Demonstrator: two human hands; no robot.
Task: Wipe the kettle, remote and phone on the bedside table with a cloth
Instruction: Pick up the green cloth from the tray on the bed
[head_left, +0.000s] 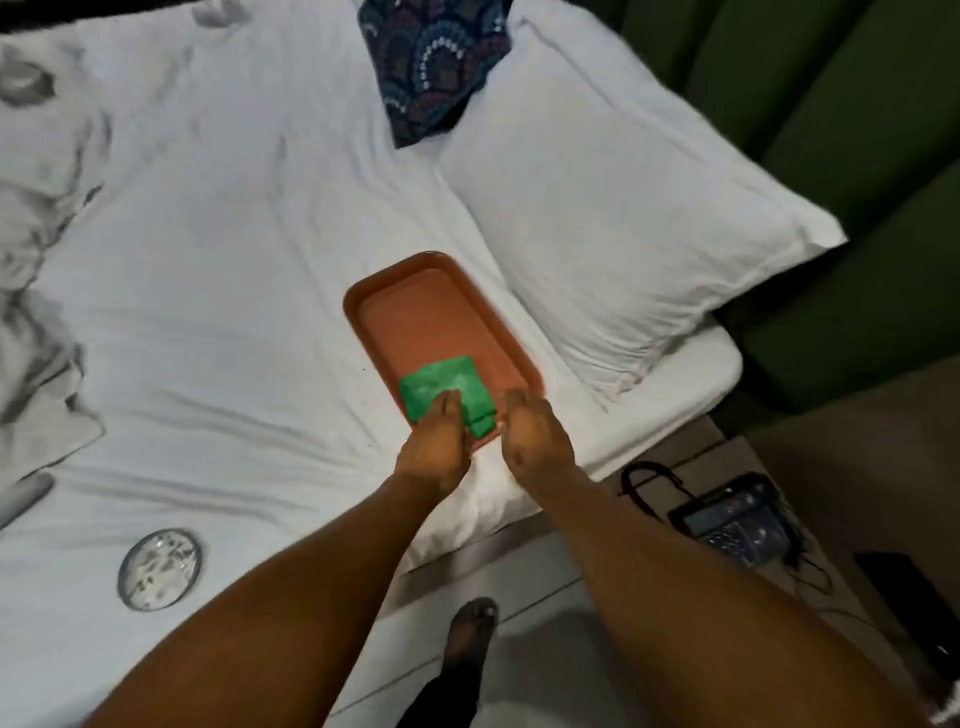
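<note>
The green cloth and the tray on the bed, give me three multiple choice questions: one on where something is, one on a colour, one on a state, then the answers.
1. Where does the green cloth lie?
A. On a pillow
B. At the near end of the orange tray
C. On the floor

2. What colour is the big pillow right of the tray?
A. White
B. Green
C. Patterned blue

3. What state is the cloth in?
A. Spread flat over the bed
B. Hanging from a hand
C. Folded into a small pad

Answers:
1 B, it sits inside the tray's near end, with the left hand on its near edge and the right hand at the tray's near corner.
2 A, its cover matches the white sheet.
3 C, layered folds show at its near corner.
</note>
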